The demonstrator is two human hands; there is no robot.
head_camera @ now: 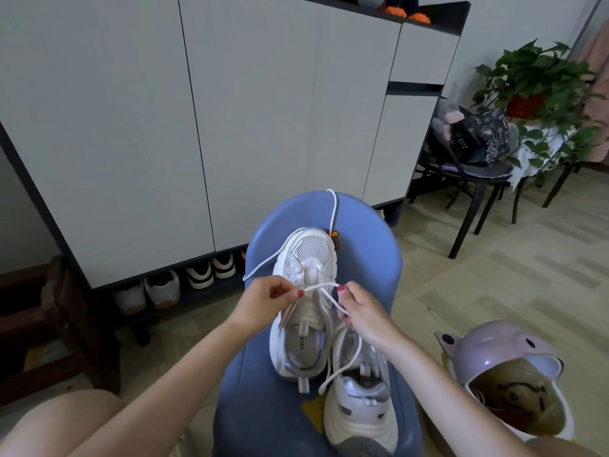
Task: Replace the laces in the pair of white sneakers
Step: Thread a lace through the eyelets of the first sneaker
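While fingers [298, 293] pinch lace [321, 286], sneaker [306, 291] on chair [369, 275]

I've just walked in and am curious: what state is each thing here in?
Upright white mesh sneaker on the blue chair: barely laced.
Second white sneaker: lying nearer, heel up.
White cord lace: stretched between both hands, loose ends trailing.
Left hand: fingers pinching the lace.
Right hand: fingers pinching the lace.
Grey cabinet doors: closed.

White sneakers [304, 311] with white lace [333, 209] on blue seat [369, 268]; red-painted nails; lilac helmet [494, 351] at four o'clock; green plant [540, 70].
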